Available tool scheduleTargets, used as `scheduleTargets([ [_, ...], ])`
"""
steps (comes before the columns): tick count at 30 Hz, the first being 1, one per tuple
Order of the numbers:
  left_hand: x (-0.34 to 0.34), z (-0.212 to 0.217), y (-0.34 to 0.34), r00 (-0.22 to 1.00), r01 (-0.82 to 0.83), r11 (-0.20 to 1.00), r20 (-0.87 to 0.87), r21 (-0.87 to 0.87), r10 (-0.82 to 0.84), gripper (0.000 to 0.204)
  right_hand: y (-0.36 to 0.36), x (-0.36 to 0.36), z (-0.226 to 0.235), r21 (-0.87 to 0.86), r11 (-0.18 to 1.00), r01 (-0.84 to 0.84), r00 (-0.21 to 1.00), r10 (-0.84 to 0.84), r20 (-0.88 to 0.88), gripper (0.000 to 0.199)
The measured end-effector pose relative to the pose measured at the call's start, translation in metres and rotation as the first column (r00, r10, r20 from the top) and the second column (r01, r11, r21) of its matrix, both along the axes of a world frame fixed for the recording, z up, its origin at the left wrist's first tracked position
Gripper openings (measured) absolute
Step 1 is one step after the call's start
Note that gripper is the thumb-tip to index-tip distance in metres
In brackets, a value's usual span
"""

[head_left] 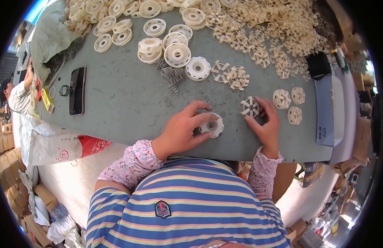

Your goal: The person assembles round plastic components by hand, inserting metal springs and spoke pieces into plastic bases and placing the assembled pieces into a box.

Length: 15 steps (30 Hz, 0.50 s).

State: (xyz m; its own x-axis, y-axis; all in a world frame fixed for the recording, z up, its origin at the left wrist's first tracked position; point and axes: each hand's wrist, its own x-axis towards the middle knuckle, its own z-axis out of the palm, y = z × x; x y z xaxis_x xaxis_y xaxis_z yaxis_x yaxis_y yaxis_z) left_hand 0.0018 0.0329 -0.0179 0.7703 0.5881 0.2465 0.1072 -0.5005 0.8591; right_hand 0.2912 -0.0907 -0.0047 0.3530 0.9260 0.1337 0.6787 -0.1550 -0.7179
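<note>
Checking right hand (267,123): loaded?
– Yep, thumb and fingers pinching a white spoked part (249,107) at its edge.
– Left hand (178,129)?
– Curled round a white ring part (217,127), thumb and fingers on its left side.
– Offset?
– Spoked part is right of the ring part, slightly farther out, bare worktop (231,134) between. Both round, no long axis. Right hand's nearer the gap's far side.
– Beyond?
– Three round pieces (281,99), right of right hand.

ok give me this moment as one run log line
left hand: holds round white housing | right hand: holds spoked disc at its edge | nearby: three round parts, tangled springs, phone
</note>
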Motion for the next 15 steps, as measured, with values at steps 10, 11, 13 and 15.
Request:
scheduleTargets([
  [10, -0.012, 0.019, -0.004, 0.996, -0.066, 0.934, -0.074, -0.351, 0.042, 0.049, 0.035, -0.048, 0.030, 0.017, 0.814, -0.581, 0.808, 0.579, -0.113, 0.064],
  [11, -0.010, 0.017, -0.004, 0.996, -0.070, 0.934, -0.075, -0.349, 0.047, 0.049, 0.038, -0.048, 0.029, -0.004, 0.806, -0.592, 0.801, 0.588, -0.108, 0.064],
  [13, -0.007, 0.012, -0.006, 0.996, -0.078, 0.948, -0.072, -0.308, 0.059, 0.051, 0.039, -0.049, 0.025, -0.026, 0.796, -0.604, 0.794, 0.599, -0.105, 0.064],
  [15, -0.006, 0.012, -0.006, 0.995, -0.081, 0.948, -0.081, -0.309, 0.058, 0.053, 0.035, -0.053, 0.023, -0.042, 0.814, -0.579, 0.811, 0.571, -0.127, 0.062],
])
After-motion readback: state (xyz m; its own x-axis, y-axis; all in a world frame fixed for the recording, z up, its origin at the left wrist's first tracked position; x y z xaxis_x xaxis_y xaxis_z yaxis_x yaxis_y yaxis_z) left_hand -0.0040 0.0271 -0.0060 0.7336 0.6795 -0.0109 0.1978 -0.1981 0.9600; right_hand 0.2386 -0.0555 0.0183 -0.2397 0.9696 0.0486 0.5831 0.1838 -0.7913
